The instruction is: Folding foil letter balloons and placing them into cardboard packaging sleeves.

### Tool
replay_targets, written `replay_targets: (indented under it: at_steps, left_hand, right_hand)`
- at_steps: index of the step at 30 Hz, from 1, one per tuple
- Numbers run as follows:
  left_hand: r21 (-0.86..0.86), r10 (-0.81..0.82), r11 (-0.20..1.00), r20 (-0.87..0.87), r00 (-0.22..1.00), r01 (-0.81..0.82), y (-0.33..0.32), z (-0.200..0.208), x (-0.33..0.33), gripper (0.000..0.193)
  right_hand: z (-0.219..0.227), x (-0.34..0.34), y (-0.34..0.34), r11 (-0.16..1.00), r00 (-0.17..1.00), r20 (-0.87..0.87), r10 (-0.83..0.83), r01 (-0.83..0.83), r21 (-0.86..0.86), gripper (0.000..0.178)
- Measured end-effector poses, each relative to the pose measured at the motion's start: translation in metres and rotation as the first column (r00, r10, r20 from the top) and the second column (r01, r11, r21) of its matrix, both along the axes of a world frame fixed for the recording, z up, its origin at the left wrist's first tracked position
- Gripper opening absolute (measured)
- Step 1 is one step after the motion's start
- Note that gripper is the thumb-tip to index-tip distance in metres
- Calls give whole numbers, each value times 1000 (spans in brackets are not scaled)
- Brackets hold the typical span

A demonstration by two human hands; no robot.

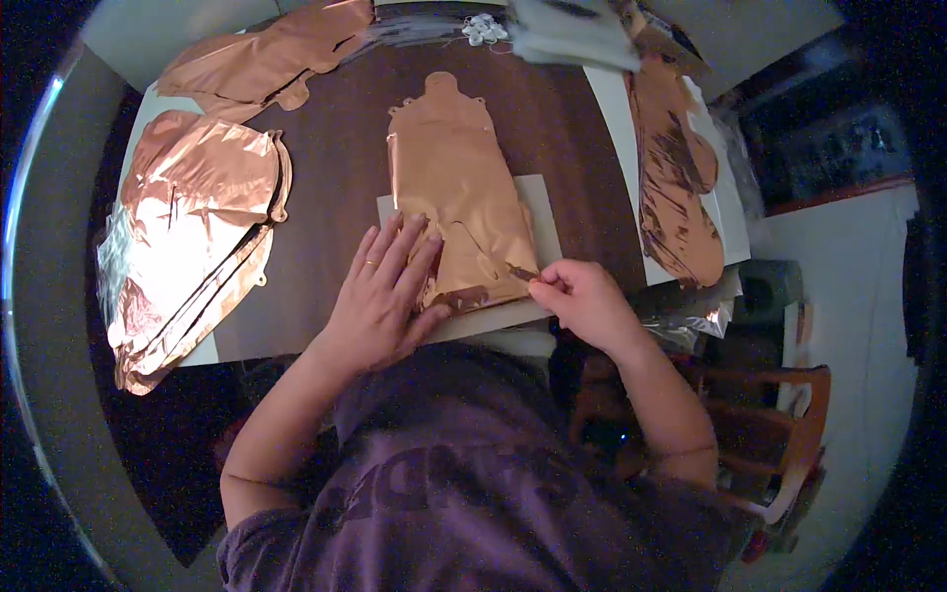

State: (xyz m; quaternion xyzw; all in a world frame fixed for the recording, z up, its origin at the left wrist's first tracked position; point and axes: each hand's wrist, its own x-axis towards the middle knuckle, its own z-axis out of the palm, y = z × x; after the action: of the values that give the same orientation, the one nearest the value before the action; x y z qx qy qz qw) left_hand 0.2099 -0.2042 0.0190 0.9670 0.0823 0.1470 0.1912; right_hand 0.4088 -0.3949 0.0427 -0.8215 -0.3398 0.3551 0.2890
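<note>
A copper-coloured foil balloon (459, 163), flat and folded into a long shape, lies in the middle of the dark wooden table. Its rounded tab points away from me. Under its near part is a pale flat sheet (552, 219). My left hand (383, 281) rests with fingers spread on the balloon's near left side; a ring shows on one finger. At the near right edge, my right hand (582, 298) pinches a small dark pointed thing (521, 271) between thumb and fingers. Whether that is a crumpled bit of foil or a separate piece, I cannot tell.
Shiny copper foil balloons lie in a pile (197, 187) at the left and another (271, 59) at the far left. More foil (671, 178) covers a white sheet on the right. White string or ribbon (484, 30) sits at the back. A wooden chair (804, 424) stands right.
</note>
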Motion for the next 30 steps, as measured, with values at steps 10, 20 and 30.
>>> replay_targets:
  at_steps: [10,20,30]
  left_hand:
    - [-900,494,336,-83,865,-278,-6,9,-25,40]
    - [-943,288,-213,-310,906,-255,9,16,-3,48]
    - [-982,316,-10,-180,931,-186,3,0,9,60]
  right_hand:
    - [-6,3,0,915,677,-719,-161,375,148,15]
    - [-16,7,-4,909,562,-825,-54,369,192,12]
    - [-11,10,-7,938,702,-706,-99,302,169,17]
